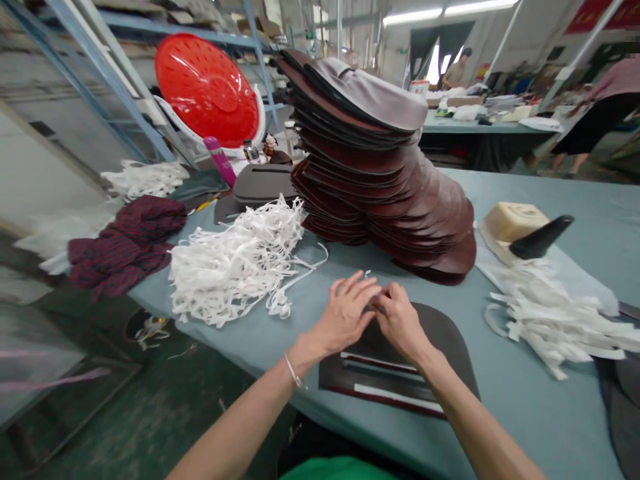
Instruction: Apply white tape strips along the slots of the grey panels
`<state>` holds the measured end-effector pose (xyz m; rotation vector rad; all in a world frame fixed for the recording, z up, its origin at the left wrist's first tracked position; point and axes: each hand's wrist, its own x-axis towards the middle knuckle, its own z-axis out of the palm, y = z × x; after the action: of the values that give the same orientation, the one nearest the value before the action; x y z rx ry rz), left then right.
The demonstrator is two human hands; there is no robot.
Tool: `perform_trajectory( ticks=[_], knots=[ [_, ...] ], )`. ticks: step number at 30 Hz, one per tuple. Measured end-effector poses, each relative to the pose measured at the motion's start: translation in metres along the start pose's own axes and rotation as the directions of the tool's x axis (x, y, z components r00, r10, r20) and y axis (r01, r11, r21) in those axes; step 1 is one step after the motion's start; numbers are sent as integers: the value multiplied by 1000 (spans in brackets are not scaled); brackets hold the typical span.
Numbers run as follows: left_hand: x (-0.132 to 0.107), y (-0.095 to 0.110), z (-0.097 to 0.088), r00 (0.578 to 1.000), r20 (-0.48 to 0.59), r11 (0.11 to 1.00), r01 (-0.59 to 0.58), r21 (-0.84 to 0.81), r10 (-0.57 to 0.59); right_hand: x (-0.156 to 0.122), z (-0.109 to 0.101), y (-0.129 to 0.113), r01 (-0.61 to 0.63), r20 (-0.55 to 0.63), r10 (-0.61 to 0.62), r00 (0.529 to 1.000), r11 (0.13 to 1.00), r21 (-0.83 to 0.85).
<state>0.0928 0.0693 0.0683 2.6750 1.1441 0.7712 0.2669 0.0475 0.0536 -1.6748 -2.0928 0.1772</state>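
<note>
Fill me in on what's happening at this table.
A person's bare left hand and right hand meet over the far part of a dark panel, fingertips close together; what, if anything, they pinch is too small to tell. The panel lies flat on the table, a white strip along its near edge. A heap of white strips sits to the left, and a tall brown stack stands behind the hands.

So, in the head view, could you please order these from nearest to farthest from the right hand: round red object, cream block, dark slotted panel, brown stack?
From the right hand:
1. Dark slotted panel, beneath it.
2. Brown stack, just beyond.
3. Cream block, beyond and to the right.
4. Round red object, far back left.
</note>
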Motion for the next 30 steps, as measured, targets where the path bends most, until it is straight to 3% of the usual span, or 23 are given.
perform_trajectory(
  ticks=[2,4,6,9,12,14,18,22,25,28,30],
  knots=[
    [1,11,4,995,101,998,15,-65,-9,-12,-9,-3,20,-54,-19,998,1000,19],
    [-6,11,2,975,212,982,105,-160,-70,-29,-21,5,-5,-56,8,998,998,57],
    [-21,10,-4,939,332,935,196,-296,-91,-52,-34,19,-6,9,5,1000,991,132],
    [-53,17,-8,892,446,843,297,-448,-77,-93,-47,39,-61,200,15,980,972,226],
    [-81,22,-1,876,454,818,379,-432,-166,-128,-47,48,-238,348,137,927,935,264],
    [-86,17,6,867,421,818,435,-377,-267,-141,-40,46,-325,374,209,904,904,279],
    [-68,-12,10,849,363,809,499,-311,-384,-137,-19,27,-412,290,336,896,873,262],
    [-54,-33,-3,832,394,795,520,-311,-391,-126,-10,16,-453,206,408,889,847,278],
    [-63,-31,-14,804,419,779,558,-287,-423,-132,-14,22,-469,215,420,881,833,295],
    [-76,-24,-18,755,418,742,627,-237,-505,-144,-16,27,-539,231,492,839,808,238],
    [-81,-22,-17,754,401,735,635,-239,-521,-150,-14,26,-570,226,527,819,792,219]
  ],
)
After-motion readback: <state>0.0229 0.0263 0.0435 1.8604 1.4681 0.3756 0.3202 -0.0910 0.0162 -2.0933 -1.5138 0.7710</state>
